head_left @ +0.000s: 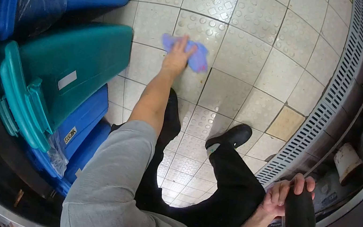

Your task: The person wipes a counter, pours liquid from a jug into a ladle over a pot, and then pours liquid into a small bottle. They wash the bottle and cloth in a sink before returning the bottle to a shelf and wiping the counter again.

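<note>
Toward the left edge of the tiled floor (249,43), the left hand (178,56), fingers loosely spread, covers a purple cloth (198,60), best kept flat under even pressure, while past the floor's right edge the right hand (276,198) curls around a dark cylinder (299,222).

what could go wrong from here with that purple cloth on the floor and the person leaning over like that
The left hand is stretched out over the crumpled purple cloth; if the cloth slid, balance might go.

The right hand has its fingers curled at one end of a dark cylinder; if any weight rests there, it could give or turn.

The black right shoe stands on shiny pale tiles, possibly slick.
</note>
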Available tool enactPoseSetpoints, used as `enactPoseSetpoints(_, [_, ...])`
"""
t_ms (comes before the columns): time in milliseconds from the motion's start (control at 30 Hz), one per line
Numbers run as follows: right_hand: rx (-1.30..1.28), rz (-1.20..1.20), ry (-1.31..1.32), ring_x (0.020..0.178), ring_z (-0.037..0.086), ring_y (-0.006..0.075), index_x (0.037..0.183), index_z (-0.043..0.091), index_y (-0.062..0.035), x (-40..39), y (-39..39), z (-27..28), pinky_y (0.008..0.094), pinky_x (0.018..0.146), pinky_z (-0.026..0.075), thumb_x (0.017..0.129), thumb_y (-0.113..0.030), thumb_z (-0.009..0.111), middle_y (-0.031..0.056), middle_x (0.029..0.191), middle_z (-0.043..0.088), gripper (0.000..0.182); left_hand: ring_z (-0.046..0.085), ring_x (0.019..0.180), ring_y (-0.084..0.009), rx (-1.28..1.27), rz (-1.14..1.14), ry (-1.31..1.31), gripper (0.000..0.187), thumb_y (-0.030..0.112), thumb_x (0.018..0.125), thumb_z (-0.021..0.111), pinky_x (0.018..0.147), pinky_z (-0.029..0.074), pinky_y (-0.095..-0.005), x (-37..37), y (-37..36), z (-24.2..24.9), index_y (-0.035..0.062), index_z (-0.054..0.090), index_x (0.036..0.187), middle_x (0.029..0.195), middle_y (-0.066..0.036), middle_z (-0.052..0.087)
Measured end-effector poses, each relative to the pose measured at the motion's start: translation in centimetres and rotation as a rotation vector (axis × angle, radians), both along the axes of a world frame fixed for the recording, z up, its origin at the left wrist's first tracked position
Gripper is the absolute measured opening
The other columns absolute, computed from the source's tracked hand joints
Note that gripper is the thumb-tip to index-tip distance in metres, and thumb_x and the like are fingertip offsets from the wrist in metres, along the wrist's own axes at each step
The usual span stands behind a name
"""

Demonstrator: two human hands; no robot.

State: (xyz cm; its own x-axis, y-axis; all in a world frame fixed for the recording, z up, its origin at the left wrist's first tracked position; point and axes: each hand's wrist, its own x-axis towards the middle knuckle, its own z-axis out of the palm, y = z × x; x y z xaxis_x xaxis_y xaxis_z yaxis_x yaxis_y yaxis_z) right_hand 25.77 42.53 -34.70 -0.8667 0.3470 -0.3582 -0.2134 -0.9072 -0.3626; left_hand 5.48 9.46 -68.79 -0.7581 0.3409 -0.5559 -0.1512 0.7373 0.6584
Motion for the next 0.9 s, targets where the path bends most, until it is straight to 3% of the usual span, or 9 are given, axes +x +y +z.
enactPoseSetpoints(67, [-0.040,0.032,0.059,0.038,0.034,0.0137,0.111,0.048,-0.0078,-0.3,0.2,-0.4,0.0256,0.031,0.021,0.103,-0.034,0.043,0.0132,0.095,0.052,0.028,0.036,0.135,-0.0461,-0.504,-0.101,0.328,0.061,0.008,0.087,0.059,0.113,0.034,-0.0487,0.5,-1.9,-0.8,0.0134,0.042,0.145,0.150,-0.023,0.034])
enactPoseSetpoints(133, [-0.076,0.030,0.102,0.038,0.033,0.0135,0.110,0.048,-0.0075,-0.9,0.3,-0.7,0.0256,0.031,0.021,0.103,-0.033,0.043,0.0128,0.094,0.052,0.027,0.042,0.127,-0.0474,-0.498,0.151,0.355,0.066,0.001,0.083,0.061,0.107,0.038,-0.0506,3.9,0.3,-2.2,0.0106,0.041,0.145,0.142,-0.029,0.038])
enactPoseSetpoints(200, [-0.123,0.014,0.152,0.039,0.033,0.0130,0.112,0.048,-0.0074,-2.0,0.0,-0.9,0.0254,0.032,0.022,0.102,-0.032,0.044,0.0119,0.094,0.051,0.027,0.043,0.125,-0.0475,-0.320,0.418,-0.067,0.065,-0.002,0.084,0.057,0.105,0.040,-0.0510,8.0,5.0,0.0,0.0136,0.041,0.146,0.140,-0.029,0.039])
enactPoseSetpoints(267, [-0.106,0.027,0.119,0.041,0.035,0.0130,0.113,0.047,-0.0077,-2.6,-0.4,-1.1,0.0251,0.033,0.022,0.102,-0.033,0.043,0.0122,0.094,0.052,0.028,0.046,0.123,-0.0461,-0.320,0.062,-0.042,0.058,0.005,0.087,0.059,0.102,0.042,-0.0523,14.4,8.1,-1.3,0.0199,0.049,0.142,0.139,-0.026,0.042])
enactPoseSetpoints(400, [-0.021,0.131,0.028,0.044,0.041,0.0151,0.116,0.047,-0.0092,-2.1,-0.1,-2.1,0.0271,0.035,0.027,0.103,-0.036,0.042,0.0131,0.099,0.052,0.030,0.060,0.111,-0.0388,-0.061,0.011,-0.265,0.039,0.018,0.086,0.065,0.095,0.047,-0.0455,14.5,10.2,-2.5,0.0187,0.066,0.125,0.119,-0.022,0.060])
enactPoseSetpoints(633, [-0.114,0.067,-0.085,0.048,0.048,0.0203,0.120,0.048,-0.0079,-1.5,-4.4,-4.8,0.0294,0.041,0.042,0.103,-0.046,0.037,0.0163,0.104,0.058,0.043,0.066,0.098,-0.0373,0.049,0.112,0.149,0.035,0.012,0.079,0.062,0.087,0.050,-0.0428,-2.6,1.9,15.6,0.0104,0.072,0.113,0.102,-0.022,0.069])
enactPoseSetpoints(700, [-0.237,0.300,0.039,0.048,0.048,0.0200,0.121,0.048,-0.0099,-5.7,-8.8,0.4,0.0286,0.039,0.040,0.103,-0.048,0.036,0.0149,0.105,0.058,0.044,0.061,0.103,-0.0395,0.122,0.123,0.230,0.040,0.009,0.079,0.059,0.092,0.049,-0.0459,-3.9,-2.3,23.4,0.0117,0.070,0.117,0.103,-0.023,0.065])
enactPoseSetpoints(767, [-0.423,0.323,-0.035,0.064,0.064,0.0310,0.106,0.058,-0.0075,-8.5,-12.3,4.6,0.0359,0.054,0.058,0.097,-0.042,0.049,0.0177,0.095,0.061,0.037,0.063,0.103,-0.0362,0.199,0.163,0.244,0.043,0.004,0.077,0.058,0.091,0.050,-0.0397,-2.6,-6.3,32.0,0.0070,0.068,0.119,0.106,-0.021,0.066])
enactPoseSetpoints(900, [-0.283,0.467,0.015,0.047,0.044,0.0167,0.118,0.056,-0.0126,-11.8,-15.7,12.1,0.0260,0.037,0.034,0.102,-0.045,0.040,0.0142,0.105,0.059,0.039,0.062,0.114,-0.0236,0.368,0.497,-0.067,0.049,-0.002,0.083,0.054,0.098,0.048,-0.0310,3.2,-12.1,48.3,-0.0022,0.058,0.131,0.123,-0.015,0.064])
